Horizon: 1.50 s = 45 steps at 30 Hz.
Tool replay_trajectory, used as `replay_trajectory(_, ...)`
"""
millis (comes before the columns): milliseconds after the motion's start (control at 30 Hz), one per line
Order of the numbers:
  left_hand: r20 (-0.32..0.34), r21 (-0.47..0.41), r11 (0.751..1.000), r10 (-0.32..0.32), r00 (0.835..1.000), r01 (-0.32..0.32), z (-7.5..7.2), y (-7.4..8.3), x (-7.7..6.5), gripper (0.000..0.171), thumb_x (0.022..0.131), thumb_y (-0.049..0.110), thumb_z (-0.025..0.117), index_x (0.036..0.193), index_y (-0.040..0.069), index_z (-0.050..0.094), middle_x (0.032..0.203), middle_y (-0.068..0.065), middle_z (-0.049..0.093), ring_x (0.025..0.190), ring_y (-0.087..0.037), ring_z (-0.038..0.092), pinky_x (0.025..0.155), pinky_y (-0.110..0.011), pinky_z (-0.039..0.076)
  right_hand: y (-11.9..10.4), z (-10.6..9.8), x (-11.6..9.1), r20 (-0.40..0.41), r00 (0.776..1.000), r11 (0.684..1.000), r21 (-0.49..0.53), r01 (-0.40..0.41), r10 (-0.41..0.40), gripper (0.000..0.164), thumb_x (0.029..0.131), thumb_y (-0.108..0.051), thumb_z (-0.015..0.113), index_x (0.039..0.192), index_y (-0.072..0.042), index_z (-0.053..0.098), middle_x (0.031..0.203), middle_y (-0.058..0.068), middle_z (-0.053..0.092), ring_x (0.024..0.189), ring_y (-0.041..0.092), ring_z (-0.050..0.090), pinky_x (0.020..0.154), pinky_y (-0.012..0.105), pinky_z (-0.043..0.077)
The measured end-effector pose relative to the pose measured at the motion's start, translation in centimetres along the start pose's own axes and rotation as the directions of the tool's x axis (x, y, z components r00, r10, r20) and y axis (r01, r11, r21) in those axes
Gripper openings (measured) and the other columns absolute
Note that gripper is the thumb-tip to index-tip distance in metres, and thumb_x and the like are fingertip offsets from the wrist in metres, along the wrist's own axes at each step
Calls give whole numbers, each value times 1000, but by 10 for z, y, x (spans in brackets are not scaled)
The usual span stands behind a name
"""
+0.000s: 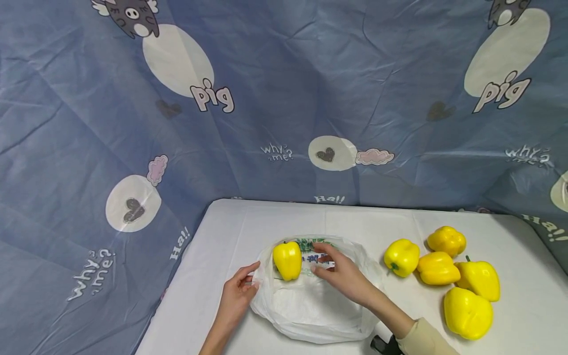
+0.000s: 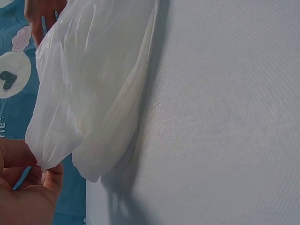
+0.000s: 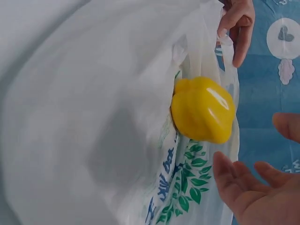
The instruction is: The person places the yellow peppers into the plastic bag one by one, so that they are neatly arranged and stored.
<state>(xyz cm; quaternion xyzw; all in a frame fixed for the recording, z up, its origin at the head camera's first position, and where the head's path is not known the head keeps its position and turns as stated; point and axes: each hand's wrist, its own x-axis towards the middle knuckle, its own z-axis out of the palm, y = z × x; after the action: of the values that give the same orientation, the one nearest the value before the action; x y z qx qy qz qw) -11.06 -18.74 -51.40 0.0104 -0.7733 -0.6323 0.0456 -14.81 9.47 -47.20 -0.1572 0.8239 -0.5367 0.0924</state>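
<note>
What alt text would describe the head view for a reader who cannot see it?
A yellow pepper lies on a white plastic bag on a white table. The left hand pinches the bag's edge; the open right hand hovers above. Five more peppers lie to the right.

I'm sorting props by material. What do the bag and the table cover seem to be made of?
The bag looks like thin, translucent white plastic film: it crinkles, sags in soft folds and carries printed green leaves. The left hand pinches its edge. The table cover looks like matte white woven or non-woven cloth; a fine grid texture shows in the left wrist view, though the exact fibre cannot be told.
</note>
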Motion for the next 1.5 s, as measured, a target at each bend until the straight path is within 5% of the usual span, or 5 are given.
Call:
replay_trajectory(433,-4,3,1000,13,1000,-13,-1,-1,-1,50,80,-18,62,126,3,66,109,-13,63,85,-19,55,66,-18,44,7,1,-16,-78,984,986,-60,158,-163,52,92,-15,70,139,-19,50,135,-2,54,114,23,57,88,40,52)
replay_trajectory(833,-8,3,1000,-5,1000,5,0,0,-1,51,80,-20,61,125,2,66,106,-14,63,83,-19,55,64,-18,42,14,-4,-36,-170,973,986,27,162,-156,50,91,-15,71,136,-27,52,134,-7,54,113,25,57,87,30,52)
replay_trajectory(1067,-18,11,1000,-16,1000,16,-1,0,-2,51,79,-19,61,125,2,66,106,-14,63,84,-18,56,64,-17,43,-15,-12,-56,-243,956,981,60,186,-166,50,88,-1,71,134,-12,54,131,4,57,111,35,58,86,39,53)
replay_trajectory(1300,-20,15,1000,-12,1000,13,-1,0,-2,50,79,-18,61,125,3,66,106,-14,63,86,-20,57,65,-18,44,12,-14,-64,-279,947,982,59,182,-158,56,88,-4,72,138,-20,51,134,-1,55,112,22,58,87,34,52)
replay_trajectory(1500,-18,17,1000,8,1000,-7,0,1,-2,51,79,-20,61,125,1,66,107,-14,64,85,-18,56,65,-18,45,21,-18,-74,-314,941,976,133,174,-125,51,92,-9,69,139,-21,51,135,-1,54,116,24,56,89,27,50)
